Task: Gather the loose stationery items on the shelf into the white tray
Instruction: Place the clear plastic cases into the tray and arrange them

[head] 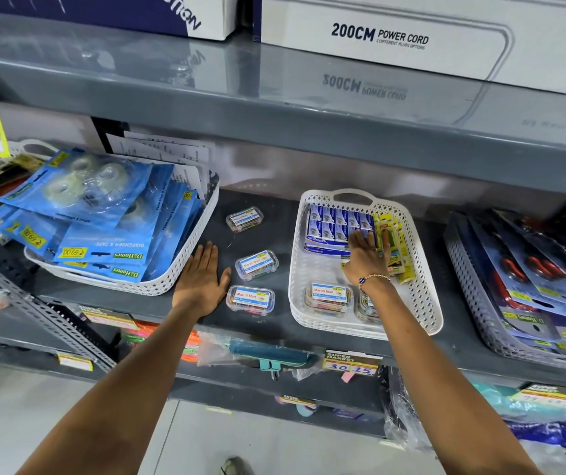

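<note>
A white perforated tray (pixel 422 303) stands on the dark shelf at centre right. It holds blue staple boxes (pixel 334 222) at the back, yellow packets (pixel 394 241) on the right and two clear clip boxes (pixel 327 298) at the front. My right hand (pixel 365 257) reaches inside the tray, its fingers resting on the staple boxes and the yellow packets; a grip cannot be made out. Three small clear clip boxes lie loose on the shelf: a far one (pixel 244 218), a middle one (pixel 256 264) and a near one (pixel 250 299). My left hand (pixel 202 279) lies flat and open on the shelf, just left of them.
A white basket (pixel 178 269) full of blue tape packs stands at the left, touching my left hand. Another basket (pixel 470 282) with scissor packs is at the right. A grey shelf (pixel 274 108) with boxes overhangs above. Price tags hang along the front edge.
</note>
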Demonstrator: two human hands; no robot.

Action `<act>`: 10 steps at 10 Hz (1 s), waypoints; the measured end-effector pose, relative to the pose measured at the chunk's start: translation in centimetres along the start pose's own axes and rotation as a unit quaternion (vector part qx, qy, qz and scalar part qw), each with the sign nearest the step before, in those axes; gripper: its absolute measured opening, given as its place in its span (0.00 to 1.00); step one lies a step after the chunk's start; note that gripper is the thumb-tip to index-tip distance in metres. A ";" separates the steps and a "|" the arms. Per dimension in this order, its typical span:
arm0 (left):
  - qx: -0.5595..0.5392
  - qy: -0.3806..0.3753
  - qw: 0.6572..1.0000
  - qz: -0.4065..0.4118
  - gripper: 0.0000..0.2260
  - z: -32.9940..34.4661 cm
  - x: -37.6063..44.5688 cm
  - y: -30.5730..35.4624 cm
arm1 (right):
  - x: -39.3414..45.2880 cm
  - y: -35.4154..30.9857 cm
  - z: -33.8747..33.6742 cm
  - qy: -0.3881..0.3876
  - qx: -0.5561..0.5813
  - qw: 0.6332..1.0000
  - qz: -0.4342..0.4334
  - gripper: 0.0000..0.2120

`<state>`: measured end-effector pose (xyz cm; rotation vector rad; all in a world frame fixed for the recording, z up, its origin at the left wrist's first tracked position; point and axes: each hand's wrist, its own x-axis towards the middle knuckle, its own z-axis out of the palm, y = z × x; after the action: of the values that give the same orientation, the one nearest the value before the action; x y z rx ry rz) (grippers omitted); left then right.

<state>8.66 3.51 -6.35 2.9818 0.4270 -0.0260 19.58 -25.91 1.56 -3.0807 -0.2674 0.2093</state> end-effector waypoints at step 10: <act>0.002 0.003 1.000 -0.007 0.30 -0.7 -0.3 0.3 | -0.2 -4.9 -0.6 -0.047 0.017 0.998 -0.040 0.32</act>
<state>8.41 3.23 -5.62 2.9829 0.4488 -0.0190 18.61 -21.18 2.41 -3.0237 -0.3873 0.3521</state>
